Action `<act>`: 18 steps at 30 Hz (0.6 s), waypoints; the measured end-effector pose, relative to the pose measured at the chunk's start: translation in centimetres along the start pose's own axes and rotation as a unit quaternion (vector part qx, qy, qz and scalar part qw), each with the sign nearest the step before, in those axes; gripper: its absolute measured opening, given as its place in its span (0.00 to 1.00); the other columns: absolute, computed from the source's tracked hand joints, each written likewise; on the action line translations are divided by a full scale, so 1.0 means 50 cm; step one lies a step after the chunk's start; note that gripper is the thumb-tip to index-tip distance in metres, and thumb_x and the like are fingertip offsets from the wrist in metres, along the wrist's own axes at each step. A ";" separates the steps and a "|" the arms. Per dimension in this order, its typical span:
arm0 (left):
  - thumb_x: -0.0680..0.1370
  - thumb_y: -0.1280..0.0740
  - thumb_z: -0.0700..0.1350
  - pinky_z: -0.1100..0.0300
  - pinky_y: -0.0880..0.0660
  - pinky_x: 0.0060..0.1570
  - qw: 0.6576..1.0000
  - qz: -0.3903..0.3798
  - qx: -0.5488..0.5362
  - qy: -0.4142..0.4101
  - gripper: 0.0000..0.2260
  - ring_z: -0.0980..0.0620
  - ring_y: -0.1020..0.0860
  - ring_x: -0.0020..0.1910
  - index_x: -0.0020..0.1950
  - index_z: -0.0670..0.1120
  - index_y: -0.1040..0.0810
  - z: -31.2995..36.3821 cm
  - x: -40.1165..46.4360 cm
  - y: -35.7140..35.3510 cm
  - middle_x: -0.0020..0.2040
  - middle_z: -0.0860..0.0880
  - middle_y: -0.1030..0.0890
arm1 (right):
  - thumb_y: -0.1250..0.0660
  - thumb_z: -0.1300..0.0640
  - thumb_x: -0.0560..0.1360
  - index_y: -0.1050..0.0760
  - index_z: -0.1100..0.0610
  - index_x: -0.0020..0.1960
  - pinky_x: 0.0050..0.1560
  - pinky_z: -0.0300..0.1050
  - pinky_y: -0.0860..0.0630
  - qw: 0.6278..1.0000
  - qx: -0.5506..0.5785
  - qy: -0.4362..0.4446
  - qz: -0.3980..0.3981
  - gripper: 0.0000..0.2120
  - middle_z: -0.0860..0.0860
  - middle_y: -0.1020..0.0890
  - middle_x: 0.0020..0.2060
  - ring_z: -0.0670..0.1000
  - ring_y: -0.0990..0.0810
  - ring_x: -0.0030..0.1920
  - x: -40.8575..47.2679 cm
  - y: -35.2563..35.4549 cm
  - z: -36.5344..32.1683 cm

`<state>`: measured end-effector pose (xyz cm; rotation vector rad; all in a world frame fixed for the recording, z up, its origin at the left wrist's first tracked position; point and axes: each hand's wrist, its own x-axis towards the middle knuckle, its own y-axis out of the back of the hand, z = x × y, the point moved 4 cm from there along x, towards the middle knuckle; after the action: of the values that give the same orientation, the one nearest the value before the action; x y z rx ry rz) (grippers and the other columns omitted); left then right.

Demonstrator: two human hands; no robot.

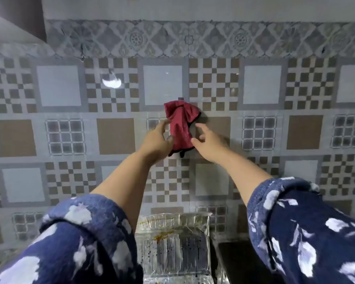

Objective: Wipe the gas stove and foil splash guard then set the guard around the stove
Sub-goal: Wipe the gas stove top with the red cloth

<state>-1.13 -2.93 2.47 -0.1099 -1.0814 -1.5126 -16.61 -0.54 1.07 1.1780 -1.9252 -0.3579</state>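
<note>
The red cloth [180, 125] hangs limp from a hook on the tiled wall [115, 134], soft and light, so gather its lower fold where your left hand [157, 140] touches it, half-curled, while your right hand [208, 143] hovers spread, holding nothing.

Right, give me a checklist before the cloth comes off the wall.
1. Red cloth hangs on the wall: ok.
2. Left hand touches the cloth's edge: ok.
3. Left grip closed on it: cannot tell.
4. Right hand open beside the cloth, nothing in it: ok.
5. Foil guard clean: not ok, orange stains and dark specks.
6. Stove in view: not ok.
</note>
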 end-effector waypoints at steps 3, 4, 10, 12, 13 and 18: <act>0.81 0.42 0.45 0.60 0.27 0.58 1.000 0.011 -0.022 -0.011 0.22 0.48 0.26 0.63 0.75 0.53 0.40 -0.009 0.040 -0.021 0.69 0.48 0.28 | 0.43 0.51 0.80 0.51 0.39 0.75 0.42 0.46 0.24 0.997 0.077 0.006 0.029 0.28 0.55 0.24 0.59 0.51 0.22 0.41 0.040 -0.017 -0.008; 0.81 0.42 0.45 0.55 0.29 0.62 0.999 0.016 -0.036 -0.015 0.22 0.48 0.28 0.66 0.75 0.53 0.41 -0.009 0.051 -0.026 0.70 0.48 0.29 | 0.43 0.51 0.80 0.53 0.38 0.75 0.44 0.49 0.23 0.996 0.089 0.005 0.028 0.29 0.54 0.23 0.58 0.53 0.21 0.42 0.050 -0.024 -0.012; 0.79 0.36 0.44 0.56 0.33 0.68 0.998 0.045 -0.038 -0.019 0.28 0.49 0.31 0.68 0.76 0.50 0.43 -0.027 0.105 -0.039 0.70 0.48 0.31 | 0.41 0.59 0.80 0.57 0.40 0.76 0.55 0.48 0.24 0.991 0.127 -0.001 0.049 0.34 0.52 0.34 0.71 0.54 0.23 0.57 0.094 -0.048 -0.016; 0.78 0.35 0.42 0.62 0.38 0.65 0.997 0.055 -0.048 -0.019 0.28 0.51 0.32 0.69 0.76 0.48 0.42 -0.021 0.105 -0.040 0.70 0.49 0.32 | 0.41 0.61 0.79 0.55 0.42 0.76 0.59 0.48 0.25 0.989 0.137 0.004 0.056 0.34 0.50 0.40 0.75 0.54 0.28 0.65 0.097 -0.042 -0.024; 0.78 0.35 0.41 0.63 0.38 0.65 0.996 0.060 -0.056 -0.021 0.29 0.51 0.33 0.69 0.76 0.48 0.41 -0.016 0.103 -0.038 0.71 0.49 0.32 | 0.41 0.61 0.79 0.54 0.42 0.77 0.61 0.49 0.26 0.988 0.144 0.006 0.055 0.34 0.49 0.41 0.76 0.54 0.29 0.67 0.097 -0.037 -0.028; 0.76 0.32 0.41 0.58 0.32 0.67 0.991 0.080 -0.102 -0.035 0.29 0.53 0.30 0.67 0.75 0.47 0.39 0.033 0.071 -0.018 0.69 0.50 0.31 | 0.41 0.61 0.79 0.50 0.42 0.76 0.61 0.49 0.26 0.981 0.182 0.022 0.069 0.31 0.51 0.35 0.72 0.54 0.29 0.65 0.063 0.017 -0.051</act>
<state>-3.73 -4.58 5.11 -0.3863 -0.9477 -1.4793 -15.84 -2.33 4.72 1.2590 -2.0759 0.0994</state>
